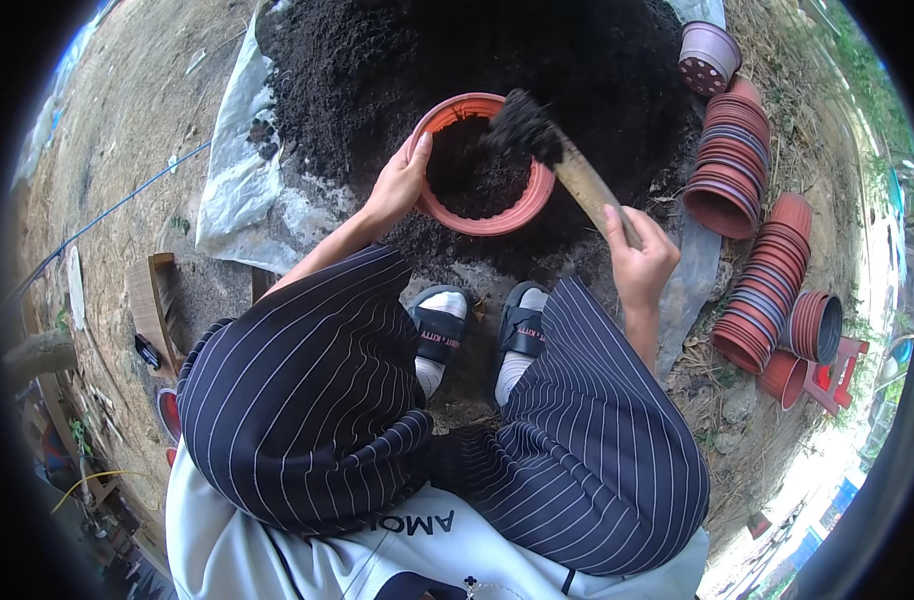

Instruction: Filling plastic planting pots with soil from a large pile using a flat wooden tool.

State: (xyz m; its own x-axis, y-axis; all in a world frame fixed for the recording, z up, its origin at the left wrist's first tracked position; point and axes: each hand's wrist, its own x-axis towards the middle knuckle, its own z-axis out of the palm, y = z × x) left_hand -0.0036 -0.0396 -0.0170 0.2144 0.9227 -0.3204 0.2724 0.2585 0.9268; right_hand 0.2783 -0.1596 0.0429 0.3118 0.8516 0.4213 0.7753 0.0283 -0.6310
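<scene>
My left hand (pixel 398 180) grips the left side of a terracotta-coloured plastic flower pot (pixel 494 223), its thumb over the rim. Dark soil (pixel 472 169) partly fills the pot, below the scalloped inner edge. In my right hand (pixel 646 251) is the pale handle of a hand tool (pixel 588 184), perhaps a trowel. The tool's head is hidden under a clump of dark soil (pixel 528 124), which hangs over the right part of the pot's rim and looks slightly blurred. Behind and around the pot spreads a heap of loose black soil (pixel 352 82).
Pale plastic sheeting (pixel 235 199) lies under the heap's edge. To the right are two long stacks of nested pots (pixel 731 161), (pixel 764 285), a purplish pot (pixel 708 56) and a red plastic stool (pixel 839 375). A curved wooden piece (pixel 153 307) stands left of my knee. My sandalled feet (pixel 438 330) are below the pot.
</scene>
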